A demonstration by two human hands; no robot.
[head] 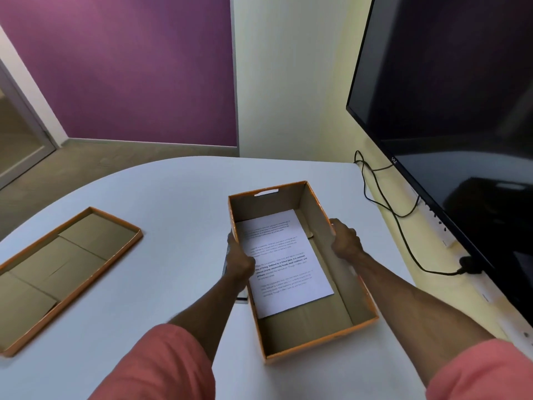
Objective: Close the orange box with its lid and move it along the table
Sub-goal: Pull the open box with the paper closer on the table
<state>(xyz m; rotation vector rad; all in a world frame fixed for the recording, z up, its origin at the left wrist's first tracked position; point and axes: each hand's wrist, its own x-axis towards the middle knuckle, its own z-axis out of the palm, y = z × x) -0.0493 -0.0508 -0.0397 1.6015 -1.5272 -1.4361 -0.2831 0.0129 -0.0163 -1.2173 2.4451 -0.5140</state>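
Note:
The orange box (314,336) stands open on the white table (161,197), right of centre, with a printed sheet of paper (284,261) lying flat inside. My left hand (240,259) grips the box's left wall and my right hand (346,239) grips its right wall, one on each long side. The orange lid (62,272) lies upside down on the table at the far left, well apart from the box, its brown cardboard inside facing up.
A large black screen (461,111) hangs on the wall to the right, close to the table edge. A black cable (383,197) runs down to a plug (468,267) by the wall. Beyond the table's rounded far edge are the floor and a purple wall.

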